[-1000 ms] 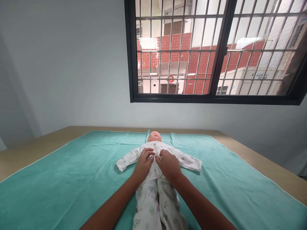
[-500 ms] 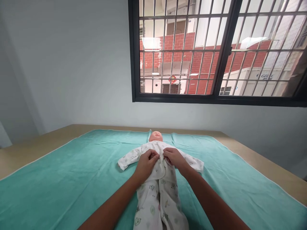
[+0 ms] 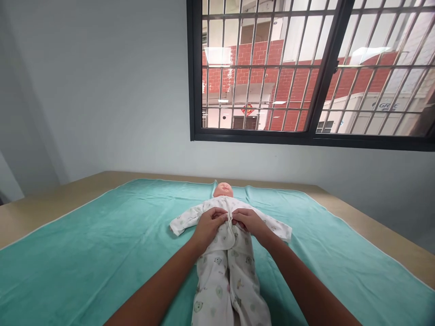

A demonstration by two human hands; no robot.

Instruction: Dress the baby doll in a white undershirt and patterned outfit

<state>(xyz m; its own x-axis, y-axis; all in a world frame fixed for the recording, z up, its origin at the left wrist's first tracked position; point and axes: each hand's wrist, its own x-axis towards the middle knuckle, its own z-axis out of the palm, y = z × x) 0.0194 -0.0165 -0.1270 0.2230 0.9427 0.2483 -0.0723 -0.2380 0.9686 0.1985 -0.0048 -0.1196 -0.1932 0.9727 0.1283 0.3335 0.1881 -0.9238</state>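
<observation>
A baby doll (image 3: 224, 189) lies on its back on a teal blanket (image 3: 102, 244), head toward the window. It wears a white printed romper (image 3: 227, 276) with the sleeves spread out sideways. My left hand (image 3: 209, 226) rests on the doll's chest, its fingers curled and pinching the romper's front edge. My right hand (image 3: 249, 222) sits just to the right of it, fingers likewise closed on the cloth at the front opening. Both hands meet at the middle of the chest.
The blanket covers a wide tan table (image 3: 37, 208) that runs up to a grey wall. A dark-framed barred window (image 3: 306, 72) fills the upper right, with red brick buildings outside. Bare table edge shows at the left and right (image 3: 380, 235).
Both hands have slid a little up the doll's chest toward the neck, still pinching the romper front. The view has shifted slightly, so the doll sits a bit further right.
</observation>
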